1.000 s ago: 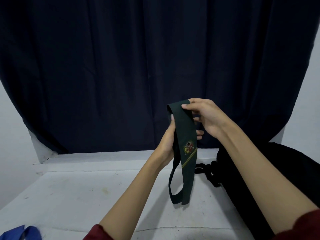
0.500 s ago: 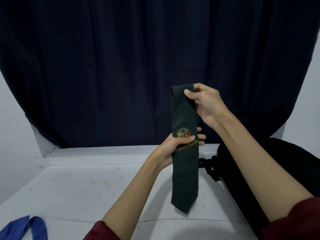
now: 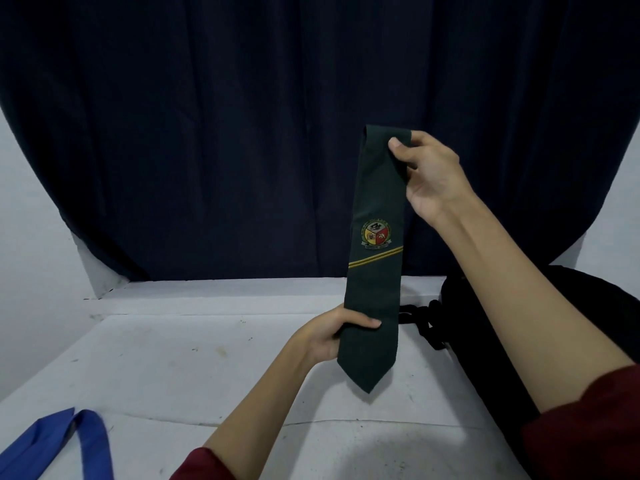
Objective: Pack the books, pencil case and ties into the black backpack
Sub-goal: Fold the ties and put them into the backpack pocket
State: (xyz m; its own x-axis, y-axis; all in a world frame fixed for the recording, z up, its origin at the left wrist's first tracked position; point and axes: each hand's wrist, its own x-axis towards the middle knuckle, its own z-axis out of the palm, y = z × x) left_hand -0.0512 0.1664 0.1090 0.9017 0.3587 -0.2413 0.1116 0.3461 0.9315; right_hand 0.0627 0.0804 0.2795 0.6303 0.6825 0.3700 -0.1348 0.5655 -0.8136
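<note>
Head view: green tie (image 3: 375, 271) between both hands.

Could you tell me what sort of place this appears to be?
Probably a makeshift indoor recording spot: a dark curtain hung over a pale wall, behind a scuffed white table.

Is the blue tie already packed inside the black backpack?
No, the blue tie lies on the table, far from the black backpack.

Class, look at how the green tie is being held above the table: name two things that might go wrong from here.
1. The left hand only pinches the green tie near its tip; that grip may slip.
2. The blue tie lies at the table's near left edge, far from the black backpack, and may be overlooked.
</note>
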